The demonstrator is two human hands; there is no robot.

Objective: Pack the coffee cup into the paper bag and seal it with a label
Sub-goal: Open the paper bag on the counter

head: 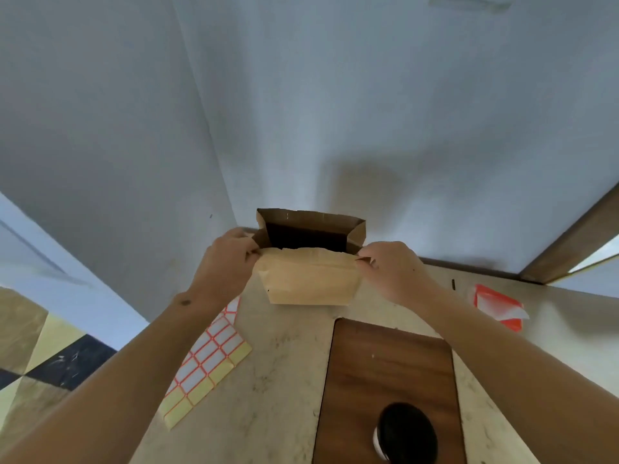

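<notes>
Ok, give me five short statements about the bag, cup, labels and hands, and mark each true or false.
1. Both hands hold the paper bag at its mouth, the left hand on one side and the right hand on the other. True.
2. The bag's mouth is sealed with a label. False: it stands open.
3. The coffee cup is inside the bag. False: it stands on the wooden board.
4. A label sheet lies beside the left forearm. True.
5. The bag lies flat. False: it stands upright.
</notes>
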